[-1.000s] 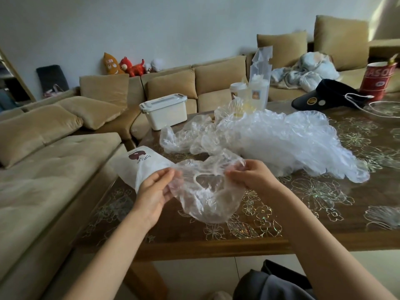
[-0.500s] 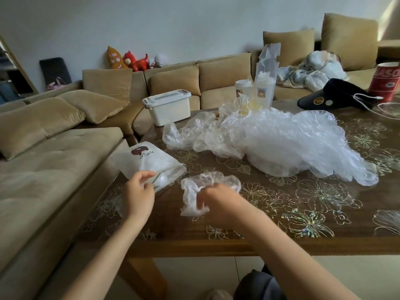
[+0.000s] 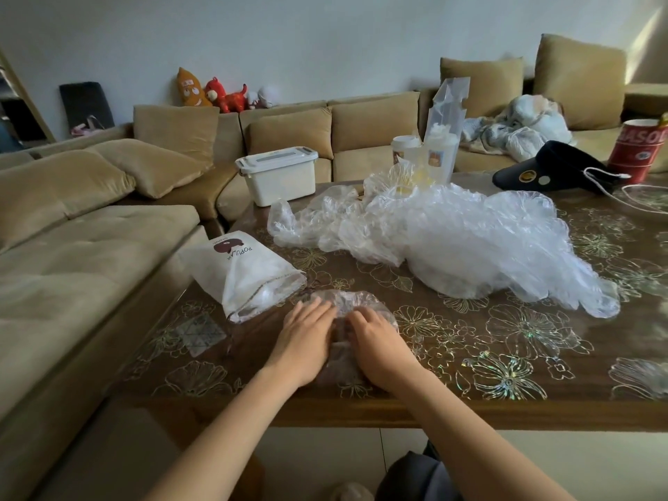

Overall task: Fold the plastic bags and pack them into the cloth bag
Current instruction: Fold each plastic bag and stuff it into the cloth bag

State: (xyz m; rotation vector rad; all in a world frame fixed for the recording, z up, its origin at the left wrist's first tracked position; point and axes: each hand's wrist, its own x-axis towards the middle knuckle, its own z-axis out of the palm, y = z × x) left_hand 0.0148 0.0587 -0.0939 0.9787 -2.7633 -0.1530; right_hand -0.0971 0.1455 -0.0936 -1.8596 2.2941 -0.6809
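Plastic bag (image 3: 361, 301) pressed on table (image 3: 470, 377) under left hand (image 3: 303, 343), right hand (image 3: 379, 347); fingers (image 3: 320, 312) seemingly straight, grip apart.

A white lidded box (image 3: 278, 179) is sitting beyond the worktop (image 3: 452, 356), while a dark visor (image 3: 553, 169) and a red cup (image 3: 638, 150) are resting far right. Plush toys (image 3: 220, 92) are perching atop the sofa (image 3: 90, 265).
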